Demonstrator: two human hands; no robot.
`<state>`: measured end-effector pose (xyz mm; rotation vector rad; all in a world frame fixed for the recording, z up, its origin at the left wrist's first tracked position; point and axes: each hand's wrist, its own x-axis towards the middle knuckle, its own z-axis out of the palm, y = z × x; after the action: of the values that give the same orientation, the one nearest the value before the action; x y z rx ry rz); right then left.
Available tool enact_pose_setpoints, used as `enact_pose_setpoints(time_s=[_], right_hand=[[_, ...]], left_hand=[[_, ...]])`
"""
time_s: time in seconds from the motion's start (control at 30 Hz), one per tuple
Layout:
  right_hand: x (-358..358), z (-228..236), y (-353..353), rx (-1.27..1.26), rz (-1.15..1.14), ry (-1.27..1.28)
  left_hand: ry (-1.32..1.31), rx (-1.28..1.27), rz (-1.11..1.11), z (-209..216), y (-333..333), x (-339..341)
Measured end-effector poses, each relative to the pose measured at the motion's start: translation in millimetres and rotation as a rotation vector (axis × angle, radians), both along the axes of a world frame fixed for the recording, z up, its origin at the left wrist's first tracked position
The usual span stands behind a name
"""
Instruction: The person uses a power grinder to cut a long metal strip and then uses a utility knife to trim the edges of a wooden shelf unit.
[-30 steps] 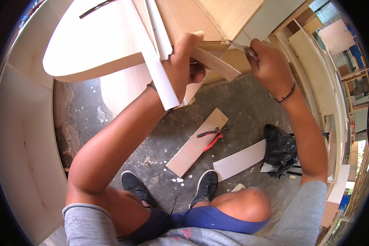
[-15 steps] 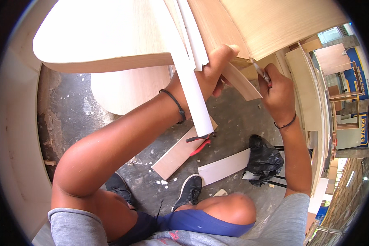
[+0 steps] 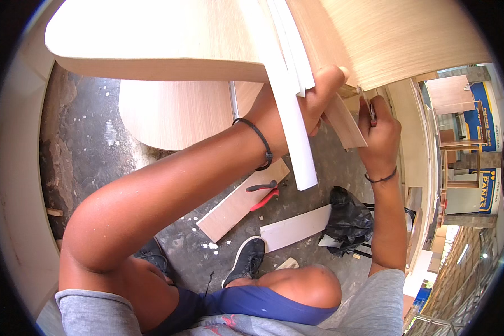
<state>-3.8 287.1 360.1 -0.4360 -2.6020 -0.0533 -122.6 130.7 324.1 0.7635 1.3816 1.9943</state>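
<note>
My left hand (image 3: 317, 103) is closed at the edge of a light wood-grain panel (image 3: 400, 42), thumb on top and fingers curled beneath. A thin wood-grain edging strip (image 3: 346, 122) comes out from under this hand, its free end slanting down toward my right hand. Long white strips (image 3: 298, 148) hang down across my left wrist. My right hand (image 3: 379, 129) grips what looks like a slim utility knife (image 3: 372, 111), mostly hidden in the fingers. Its tip is up at the panel's lower edge, beside the strip. Left of my hands lies a rounded pale board (image 3: 157, 45).
Pliers with red and black handles (image 3: 266, 196) lie on a wooden offcut (image 3: 221, 218) on the floor. A white board piece (image 3: 297, 227) and a black plastic bag (image 3: 347, 221) are nearby. Another rounded panel (image 3: 173, 115) sits below the pale board. Boards stand along the right.
The view has tilted a little, so the panels and white strips appear farther right and the floor items farther left. Both hands keep their holds at the panel edge.
</note>
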Motion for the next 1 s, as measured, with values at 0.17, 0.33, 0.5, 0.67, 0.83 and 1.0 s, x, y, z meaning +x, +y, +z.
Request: enact_pose_setpoints(time_s=[0.17,0.33,0.5,0.67,0.83,1.0], right_hand=[[-6,-1,1,-0.033,-0.002,-0.011],[-7,13,-5,-0.177,-0.050,-0.110],[-14,14,5,-0.259,0.070,-0.144],[-6,21,-4,-0.069,0.056,-0.177],[1,21,-2,0.039,0.057,-0.161],[1,14,6,0.117,0.018,-0.114]], left_hand=[[-0.064,-0.012,-0.029,3,0,2],[-0.124,-0.031,-0.044,6,-1,3],[-0.126,-0.035,-0.016,8,-2,4],[-0.111,-0.044,-0.039,6,-2,0],[-0.081,-0.038,0.000,6,-3,1],[-0.021,-0.075,-0.016,6,-3,0]])
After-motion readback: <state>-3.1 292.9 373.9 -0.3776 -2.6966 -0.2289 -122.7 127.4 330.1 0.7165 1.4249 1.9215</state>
